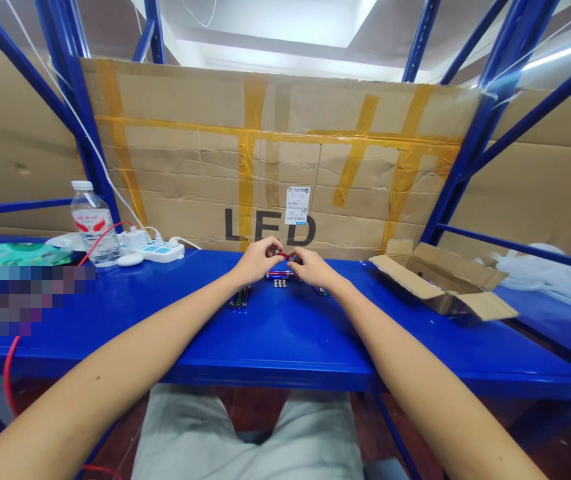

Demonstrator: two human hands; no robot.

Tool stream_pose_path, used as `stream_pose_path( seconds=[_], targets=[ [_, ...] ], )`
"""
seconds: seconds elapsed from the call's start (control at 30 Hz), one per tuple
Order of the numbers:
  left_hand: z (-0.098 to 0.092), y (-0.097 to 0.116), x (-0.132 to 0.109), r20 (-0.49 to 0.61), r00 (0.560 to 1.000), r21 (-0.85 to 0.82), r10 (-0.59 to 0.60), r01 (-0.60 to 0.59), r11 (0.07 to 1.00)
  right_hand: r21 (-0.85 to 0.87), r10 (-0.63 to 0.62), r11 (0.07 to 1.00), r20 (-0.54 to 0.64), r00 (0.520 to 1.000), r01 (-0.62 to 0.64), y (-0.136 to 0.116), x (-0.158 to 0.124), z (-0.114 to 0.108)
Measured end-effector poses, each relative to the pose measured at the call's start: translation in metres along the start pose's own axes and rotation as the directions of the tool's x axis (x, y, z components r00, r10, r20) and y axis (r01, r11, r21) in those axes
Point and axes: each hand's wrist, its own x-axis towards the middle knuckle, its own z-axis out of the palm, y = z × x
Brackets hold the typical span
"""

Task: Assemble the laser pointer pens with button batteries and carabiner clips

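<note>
My left hand point(258, 259) and my right hand point(311, 267) meet above the middle of the table, fingers closed on opposite ends of a small shiny red tube point(282, 254). Its exact kind is too small to tell. Just below it, red and purple metallic tubes point(278, 274) lie on the blue table point(275, 333). In front of those sits a cluster of several small silver round pieces point(280, 283). Dark and green tubes point(238, 298) lie side by side below my left wrist. More small tubes point(322, 291) show partly behind my right wrist.
An open cardboard box point(440, 277) stands on the right, beside clear plastic wrapping point(550, 273). At the left are a water bottle point(92, 227), a white power strip point(158, 251), a green packet point(22, 255) and a red cable point(9, 373). A large cardboard sheet point(190, 180) backs the table.
</note>
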Motion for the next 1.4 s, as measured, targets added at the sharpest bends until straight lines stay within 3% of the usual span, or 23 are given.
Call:
stream_pose_path(
  seconds=[0.13, 0.3, 0.53, 0.63, 0.73, 0.87, 1.0, 1.4],
  targets=[
    [0.001, 0.002, 0.000, -0.019, 1.000, -0.033, -0.006, 0.006, 0.999, 0.180, 0.091, 0.978, 0.076, 0.993, -0.103, -0.002, 0.001, -0.003],
    [0.000, 0.003, 0.001, -0.003, 0.999, -0.026, -0.042, 0.042, 0.999, 0.296, 0.057, 0.950, 0.149, 0.987, -0.099, -0.005, 0.001, -0.005],
    [0.003, 0.001, 0.000, 0.047, 0.999, -0.060, 0.014, -0.011, 0.998, 0.484, 0.041, 0.866, 0.179, 0.983, -0.125, -0.012, -0.002, -0.001],
    [0.005, 0.003, 0.004, 0.027, 0.997, -0.220, -0.078, 0.082, 0.972, 0.561, 0.048, 0.816, 0.173, 0.984, -0.139, -0.011, -0.001, -0.001],
    [0.001, 0.003, 0.011, 0.001, 0.966, -0.500, -0.258, 0.224, 0.836, 0.622, 0.059, 0.768, 0.171, 0.984, -0.154, -0.008, 0.001, -0.004],
    [-0.013, -0.004, 0.017, -0.010, 0.905, -0.682, -0.425, 0.305, 0.665, 0.576, 0.136, 0.792, 0.160, 0.978, -0.204, -0.003, 0.004, -0.009],
    [-0.024, -0.014, 0.018, 0.016, 0.867, -0.732, -0.498, 0.350, 0.585, 0.472, 0.177, 0.854, 0.129, 0.976, -0.217, 0.000, 0.006, -0.010],
    [-0.023, -0.017, 0.018, 0.063, 0.882, -0.693, -0.468, 0.376, 0.616, 0.328, 0.161, 0.927, 0.097, 0.982, -0.184, -0.002, 0.005, -0.007]
  ],
)
